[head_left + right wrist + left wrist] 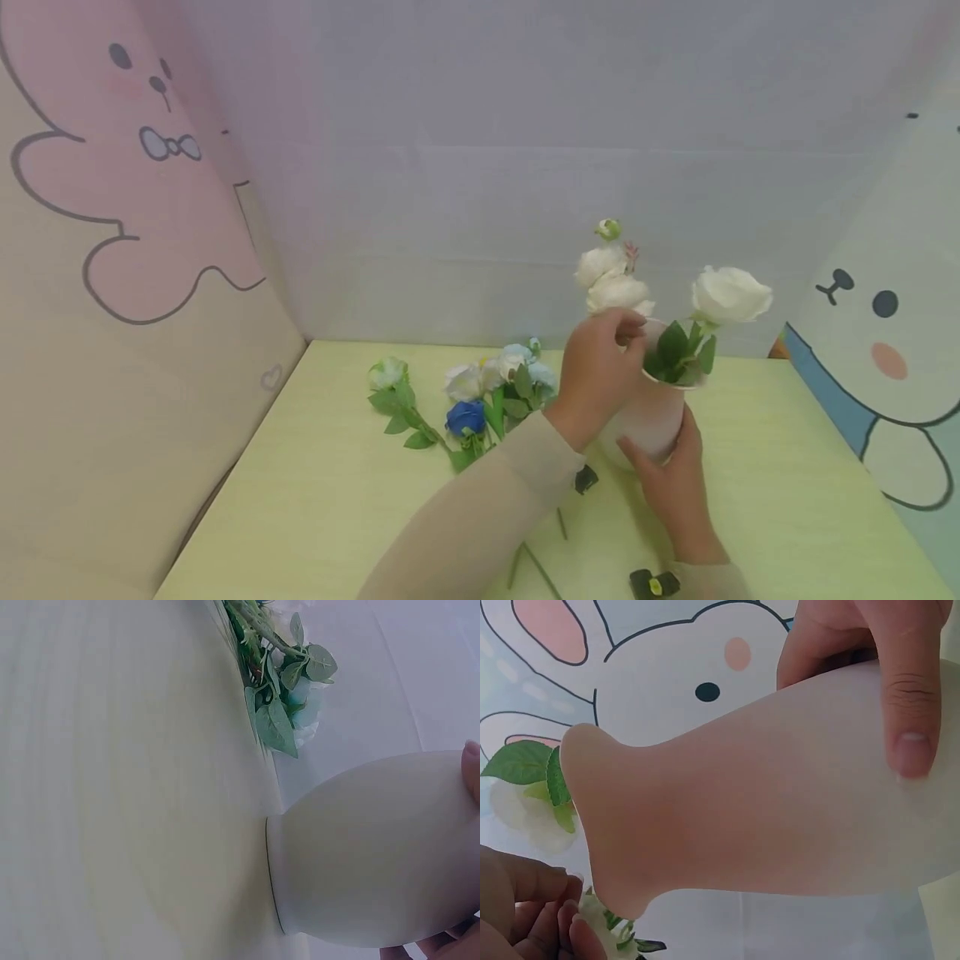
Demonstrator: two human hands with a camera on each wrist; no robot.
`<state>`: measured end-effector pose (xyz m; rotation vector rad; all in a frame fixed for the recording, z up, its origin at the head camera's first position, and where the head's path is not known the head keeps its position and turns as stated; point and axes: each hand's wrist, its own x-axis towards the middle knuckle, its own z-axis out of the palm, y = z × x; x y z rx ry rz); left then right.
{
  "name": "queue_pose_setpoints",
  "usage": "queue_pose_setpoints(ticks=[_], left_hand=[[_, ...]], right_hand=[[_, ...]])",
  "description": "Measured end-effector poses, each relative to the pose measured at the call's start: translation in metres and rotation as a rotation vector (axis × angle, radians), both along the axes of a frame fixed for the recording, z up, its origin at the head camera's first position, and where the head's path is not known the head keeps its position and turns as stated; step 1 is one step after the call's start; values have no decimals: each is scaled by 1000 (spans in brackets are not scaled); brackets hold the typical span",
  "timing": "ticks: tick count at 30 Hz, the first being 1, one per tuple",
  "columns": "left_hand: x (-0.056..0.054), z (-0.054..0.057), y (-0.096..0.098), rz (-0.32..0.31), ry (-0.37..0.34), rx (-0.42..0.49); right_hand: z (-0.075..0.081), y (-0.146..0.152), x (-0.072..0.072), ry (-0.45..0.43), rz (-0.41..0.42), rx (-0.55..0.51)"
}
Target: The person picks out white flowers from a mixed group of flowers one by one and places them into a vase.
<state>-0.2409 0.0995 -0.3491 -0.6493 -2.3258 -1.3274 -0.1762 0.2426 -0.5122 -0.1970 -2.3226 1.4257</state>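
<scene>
A pale pinkish-white vase (643, 421) is upright at the right of the table, its base low at the tabletop. My right hand (678, 487) grips the vase's side, its thumb across the body in the left wrist view. At the rim, my left hand (603, 375) has its fingertips pinched together by a spray of white flowers (618, 292); the stem between them is mostly hidden. A large white rose (731, 296) with green leaves (675, 348) stands in the vase's mouth. In the right wrist view the vase (375, 855) shows its lower body.
Left of the vase, on the pale yellow table (315, 492), lie a blue rose (466, 417), a greenish-white flower (387, 372) and several white and light-blue blooms (517, 358). Loose stems (542, 571) point toward the front. Cartoon-printed panels (885, 367) flank the table.
</scene>
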Motion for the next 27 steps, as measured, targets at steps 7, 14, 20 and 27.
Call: queue_pose_setpoints(ticks=[7, 14, 20, 27], left_hand=[[3, -6, -10, -37, -5, 37], [9, -14, -20, -50, -18, 84], [12, -26, -37, -15, -4, 123], [16, -36, -64, 5, -40, 169]], right_hand=[[1, -1, 0, 3, -4, -4], [2, -2, 1, -2, 10, -11], [2, -2, 1, 14, 12, -25], [1, -1, 1, 10, 12, -28]])
